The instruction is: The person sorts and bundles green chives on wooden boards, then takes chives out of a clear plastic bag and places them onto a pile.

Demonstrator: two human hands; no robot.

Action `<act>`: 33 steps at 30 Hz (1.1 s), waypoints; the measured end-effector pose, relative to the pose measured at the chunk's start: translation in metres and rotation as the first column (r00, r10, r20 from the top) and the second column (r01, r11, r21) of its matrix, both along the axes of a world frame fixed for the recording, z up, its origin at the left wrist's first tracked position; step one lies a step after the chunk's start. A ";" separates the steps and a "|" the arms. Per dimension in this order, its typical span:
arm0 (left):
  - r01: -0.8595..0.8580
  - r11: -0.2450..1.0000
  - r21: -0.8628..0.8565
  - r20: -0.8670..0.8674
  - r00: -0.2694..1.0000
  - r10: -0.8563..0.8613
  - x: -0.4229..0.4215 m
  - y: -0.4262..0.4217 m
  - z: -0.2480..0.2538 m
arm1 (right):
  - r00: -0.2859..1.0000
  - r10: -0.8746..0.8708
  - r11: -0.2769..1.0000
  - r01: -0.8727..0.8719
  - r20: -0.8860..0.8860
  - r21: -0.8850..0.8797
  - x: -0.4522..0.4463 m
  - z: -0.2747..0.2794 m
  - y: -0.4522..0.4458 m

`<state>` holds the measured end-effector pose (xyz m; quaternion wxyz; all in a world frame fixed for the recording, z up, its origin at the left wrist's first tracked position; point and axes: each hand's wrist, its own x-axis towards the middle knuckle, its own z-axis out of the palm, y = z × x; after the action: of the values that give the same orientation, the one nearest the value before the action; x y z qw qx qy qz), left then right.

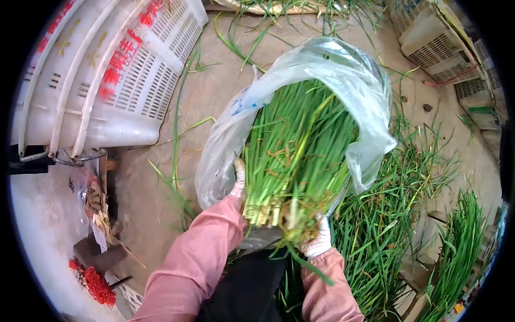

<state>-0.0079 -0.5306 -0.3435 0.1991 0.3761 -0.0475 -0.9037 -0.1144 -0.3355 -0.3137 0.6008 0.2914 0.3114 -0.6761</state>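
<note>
A thick bunch of garlic chives (300, 145) lies inside a clear plastic bag (348, 59), leaves pointing away from me and pale cut ends toward me. The bag's mouth gapes around the bunch. My left hand (239, 178), in a white glove with bare-looking fingertips, grips the bunch's left side near its base. My right hand (320, 239), also gloved, holds the lower right corner by the root ends. Its fingers are partly hidden under the stalks. A few bent stalks hang from that corner.
Stacked white plastic crates (134, 80) with red lettering stand at left, and more crates (437, 48) at the upper right. Loose chives (381, 231) cover the floor on my right, beside another bundle (461, 247). Red ties (97, 285) lie at the lower left.
</note>
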 end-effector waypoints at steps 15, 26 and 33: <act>0.250 0.968 0.011 0.137 0.959 -0.250 -0.001 0.003 0.031 | 0.973 0.072 0.990 -0.043 -0.219 0.136 -0.029 -0.016 -0.029; 0.225 0.920 0.321 0.047 0.966 -0.253 -0.053 0.061 0.139 | 0.867 0.289 0.957 -0.244 -0.407 0.160 -0.069 0.094 -0.011; 0.194 0.930 0.312 0.057 0.973 -0.222 -0.054 0.074 0.208 | 0.890 0.335 0.931 -0.362 -0.309 -0.034 -0.080 0.131 0.006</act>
<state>-0.0621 -0.4562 -0.1351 0.0395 0.4359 0.0436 -0.8981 -0.1943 -0.3291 -0.1825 0.6711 0.0977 0.4147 -0.6067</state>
